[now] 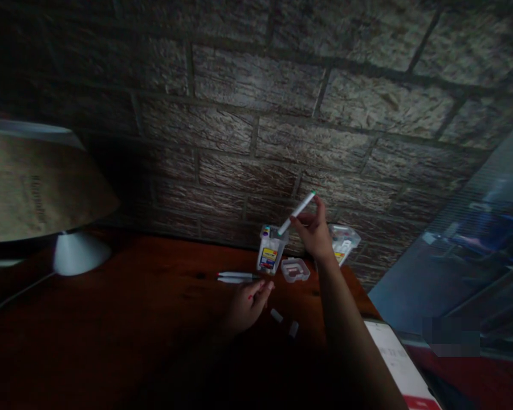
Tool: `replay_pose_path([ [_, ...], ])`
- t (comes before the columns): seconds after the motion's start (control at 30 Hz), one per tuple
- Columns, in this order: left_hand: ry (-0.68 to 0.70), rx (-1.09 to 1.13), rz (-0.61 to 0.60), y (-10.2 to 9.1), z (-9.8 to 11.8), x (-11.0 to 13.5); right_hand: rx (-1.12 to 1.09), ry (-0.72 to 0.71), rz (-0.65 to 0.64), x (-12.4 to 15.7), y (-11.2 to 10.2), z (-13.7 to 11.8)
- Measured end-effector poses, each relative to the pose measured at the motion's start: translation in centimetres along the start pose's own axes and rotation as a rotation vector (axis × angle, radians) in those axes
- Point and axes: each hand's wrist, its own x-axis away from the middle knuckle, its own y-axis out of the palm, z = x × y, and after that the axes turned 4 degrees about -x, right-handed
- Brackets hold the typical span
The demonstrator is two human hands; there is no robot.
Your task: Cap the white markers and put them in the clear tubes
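Note:
My right hand (316, 233) is raised and pinches a white marker (299, 212) with green at both ends. The marker is tilted, its lower end at the rim of a clear plastic box (270, 250) with a yellow and blue label. Low over the table, my left hand (250, 304) has its fingers loosely extended, with nothing visible in them and a small red spot on the skin. Just beyond it lie a couple of white markers (235, 277), one with a red end. Two small whitish pieces (276, 315) rest to the right of my left hand.
An open clear lid or shallow box (294, 270) lies beside the labelled box. Behind my right wrist stands another clear container (342, 242). A lamp (81, 250) is at left, a phone-like screen (395, 361) at lower right. A brick wall (222, 125) backs the wooden table (154, 307).

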Motion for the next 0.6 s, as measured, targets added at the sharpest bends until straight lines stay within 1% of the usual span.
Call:
replay_pose_path([
  [0.1,-0.010,-0.008,-0.002,0.04,-0.19,-0.04,0.151,-0.083,-0.024,0.22,0.13,0.69],
  [0.27,-0.025,-0.026,-0.011,0.03,-0.48,-0.14,0.384,-0.136,-0.063,0.27,0.43,0.54],
  [0.37,-0.028,-0.027,-0.026,-0.07,-0.36,-0.18,0.527,-0.148,-0.097,0.15,0.48,0.37],
  [0.47,-0.033,-0.034,-0.032,-0.18,-0.15,-0.19,0.657,-0.142,-0.160,0.17,0.59,0.27],
  [0.6,-0.046,-0.042,-0.037,-0.27,0.03,-0.15,0.716,-0.114,-0.182,0.44,0.90,0.32],
])
